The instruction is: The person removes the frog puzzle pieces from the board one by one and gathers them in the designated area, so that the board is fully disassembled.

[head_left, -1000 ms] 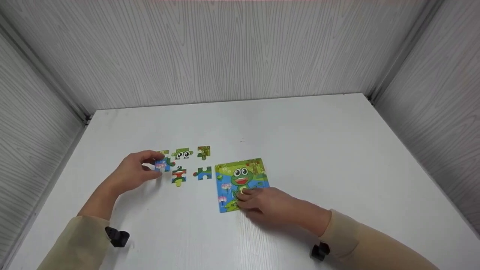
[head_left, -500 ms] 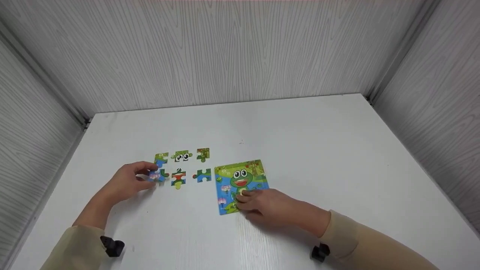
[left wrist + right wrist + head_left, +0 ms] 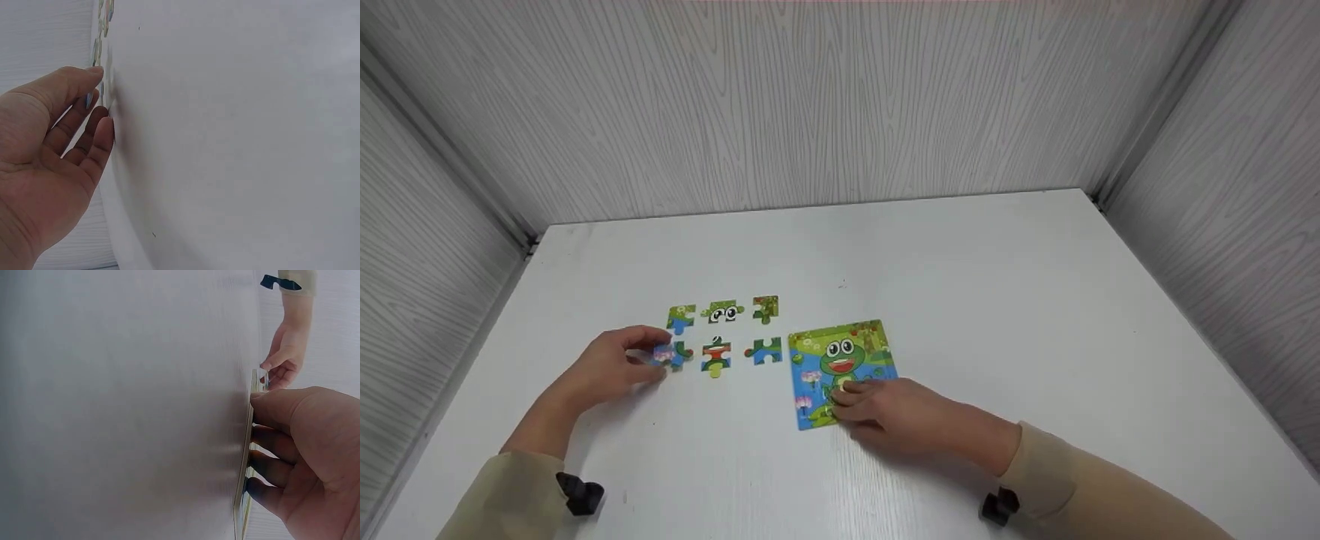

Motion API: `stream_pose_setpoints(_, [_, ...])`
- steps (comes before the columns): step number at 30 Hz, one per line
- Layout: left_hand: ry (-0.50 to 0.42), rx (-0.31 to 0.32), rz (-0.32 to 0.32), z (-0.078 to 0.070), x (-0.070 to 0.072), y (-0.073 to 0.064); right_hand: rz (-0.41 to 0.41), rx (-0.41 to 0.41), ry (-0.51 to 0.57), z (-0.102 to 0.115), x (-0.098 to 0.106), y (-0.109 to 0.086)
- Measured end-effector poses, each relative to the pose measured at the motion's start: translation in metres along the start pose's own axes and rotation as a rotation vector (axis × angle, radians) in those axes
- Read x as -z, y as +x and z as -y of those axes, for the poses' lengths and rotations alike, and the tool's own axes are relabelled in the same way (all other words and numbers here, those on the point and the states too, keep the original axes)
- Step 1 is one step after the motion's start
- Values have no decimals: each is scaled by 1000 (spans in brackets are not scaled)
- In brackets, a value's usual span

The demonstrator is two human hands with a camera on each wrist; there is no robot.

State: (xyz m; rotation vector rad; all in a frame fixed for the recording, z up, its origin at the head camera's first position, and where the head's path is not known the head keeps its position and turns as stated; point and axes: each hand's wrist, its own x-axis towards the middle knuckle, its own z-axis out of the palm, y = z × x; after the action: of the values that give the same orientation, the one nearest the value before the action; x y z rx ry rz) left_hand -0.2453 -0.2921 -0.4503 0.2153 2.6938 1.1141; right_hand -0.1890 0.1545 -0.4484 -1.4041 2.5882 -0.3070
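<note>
My left hand (image 3: 604, 369) pinches a blue jigsaw piece (image 3: 678, 354) with a pink flower, thumb at its near edge and forefinger at its far edge. In the left wrist view, the thumb and fingers curve toward each other with a blue sliver of the piece (image 3: 89, 100) between them. On the right, the fingertips of my right hand (image 3: 904, 416) rest on the lower part of a square frog puzzle (image 3: 810, 352), covering some of the frog's body. The right wrist view has these fingers spread along the thin board (image 3: 242, 486), thumb near its edge.
Several loose jigsaw pieces lie in two rows left of the frog puzzle: a corner piece (image 3: 681, 318), one with eyes (image 3: 724, 312), a tree piece (image 3: 766, 307), a mouth piece (image 3: 715, 355) and a blue-green one (image 3: 765, 351). Grey wood-grain panels (image 3: 840, 105) enclose the white table (image 3: 960, 285).
My left hand has drawn the flower piece left and slightly toward me, uncovering the corner piece and widening its gap from the mouth piece. My right hand stays put on the frog puzzle.
</note>
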Motion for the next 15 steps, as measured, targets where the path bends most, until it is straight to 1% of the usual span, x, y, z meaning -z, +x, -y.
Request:
stream_pose_setpoints(4, [-1, 15, 11, 0, 1, 0, 8, -8, 9, 0, 0, 0])
stream_pose_setpoints(15, [5, 27, 17, 3, -1, 1, 15, -15, 6, 0, 0, 0])
